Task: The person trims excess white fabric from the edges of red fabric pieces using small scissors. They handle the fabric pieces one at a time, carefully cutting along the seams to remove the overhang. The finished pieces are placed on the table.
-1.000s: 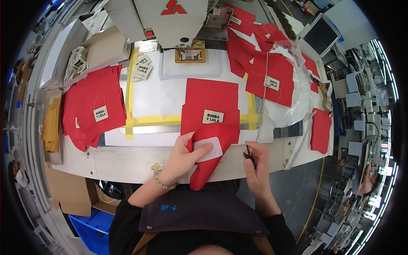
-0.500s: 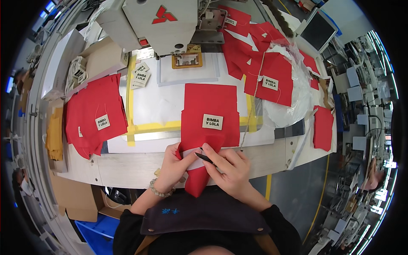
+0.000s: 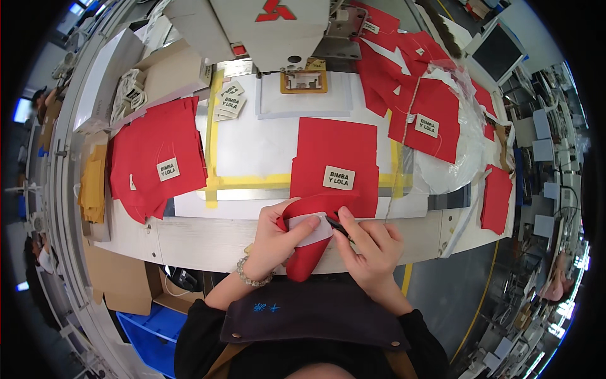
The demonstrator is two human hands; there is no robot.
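Note:
A red fabric piece (image 3: 334,142) with a white printed label (image 3: 339,177) sewn on it lies half on the work table, its near end lifted and folded over toward me. White backing (image 3: 309,232) shows on the turned-up underside. My left hand (image 3: 282,232) is closed on the folded fabric, its thumb pressed on the backing. In my right hand (image 3: 369,249), thumb and fingers pinch a slim black tool (image 3: 336,225), its tip at the backing's right edge. The tool's exact kind is partly hidden by the fingers.
Ahead stands a sewing machine (image 3: 271,31) with a brass-coloured clamp frame (image 3: 303,83). Loose labels (image 3: 230,104) lie left of it. Stacked red pieces (image 3: 154,161) are at left, more red pieces (image 3: 435,114) and plastic wrap (image 3: 442,170) at right. A blue bin (image 3: 148,341) sits below.
The fabric's near end is turned up further, showing more backing between my hands. The left thumb now lies across it, and the tool's tip sits at its right edge. The whole view has shifted.

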